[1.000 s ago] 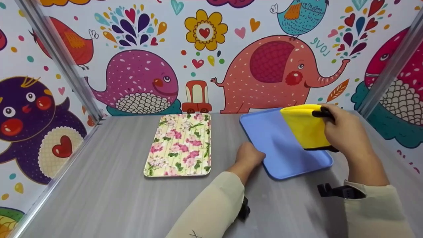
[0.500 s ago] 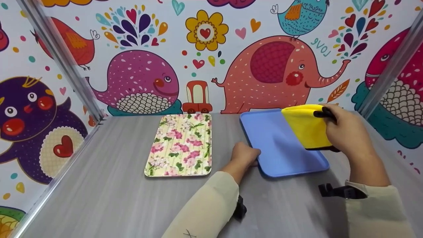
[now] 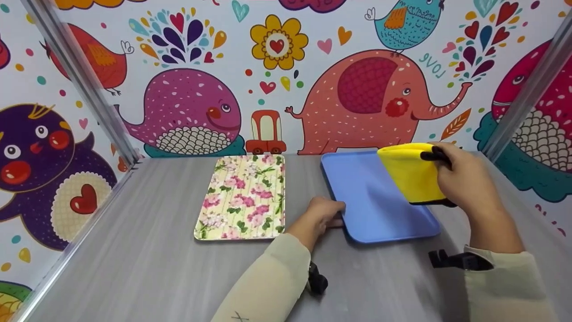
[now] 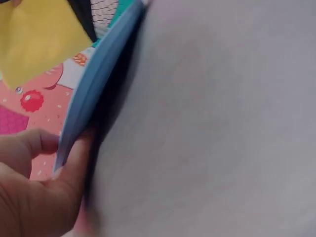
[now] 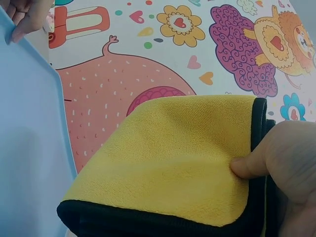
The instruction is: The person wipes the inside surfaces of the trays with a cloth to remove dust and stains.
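A plain blue tray (image 3: 375,197) lies on the right half of the table in the head view. My left hand (image 3: 322,212) pinches its left rim, thumb on the upper side and fingers beneath, as the left wrist view shows with the tray edge (image 4: 94,74) between them. Over the tray's right part, my right hand (image 3: 464,179) holds up a folded yellow cloth (image 3: 411,174) with black edging. In the right wrist view the thumb presses on the face of the yellow cloth (image 5: 168,158), near its black border; the other fingers are mostly hidden behind it.
A flower-patterned tray (image 3: 243,197) lies on the grey table (image 3: 134,250), left of my left hand. Printed wall panels (image 3: 286,80) stand at the back and sides, with metal posts (image 3: 85,85) at the corners.
The left hand has shifted left, and the blue tray has slid a little left with it. The right hand and the yellow cloth stay nearly in place.
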The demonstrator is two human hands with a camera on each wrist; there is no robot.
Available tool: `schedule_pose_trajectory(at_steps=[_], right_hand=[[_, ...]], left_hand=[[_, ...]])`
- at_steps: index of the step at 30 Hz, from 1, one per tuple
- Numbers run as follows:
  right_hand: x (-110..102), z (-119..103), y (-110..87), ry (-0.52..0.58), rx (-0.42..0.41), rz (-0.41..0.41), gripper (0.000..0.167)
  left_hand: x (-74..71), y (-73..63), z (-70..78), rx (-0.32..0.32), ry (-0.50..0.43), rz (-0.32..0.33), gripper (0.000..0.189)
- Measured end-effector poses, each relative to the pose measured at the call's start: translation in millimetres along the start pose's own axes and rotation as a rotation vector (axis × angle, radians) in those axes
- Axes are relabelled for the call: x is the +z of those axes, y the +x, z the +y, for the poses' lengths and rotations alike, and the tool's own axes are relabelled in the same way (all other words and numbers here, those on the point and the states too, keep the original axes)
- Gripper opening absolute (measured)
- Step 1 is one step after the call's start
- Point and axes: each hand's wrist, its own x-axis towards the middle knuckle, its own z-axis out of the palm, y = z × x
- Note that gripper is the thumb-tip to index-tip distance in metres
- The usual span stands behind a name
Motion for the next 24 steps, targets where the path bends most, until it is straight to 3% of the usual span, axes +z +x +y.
schedule_pose_trajectory(at_steps=[8,19,24], right_hand=[[2,-2,0.3,0.005,0.005,-0.008,0.049],[2,-4,0.2,-0.009,0.007,-0.020,0.051],[4,-9,-1.9,-0.012,-0.038,0.017,0.048]], left_hand=[[-12.6,9.5,-7.6,-0.038,-0.225,-0.174,0.018],[-19.7,11.0,-13.9,0.009,-0.293,-0.235,0.010],[-24.8,8.4,-16.8,0.056,-0.329,-0.243,0.007]])
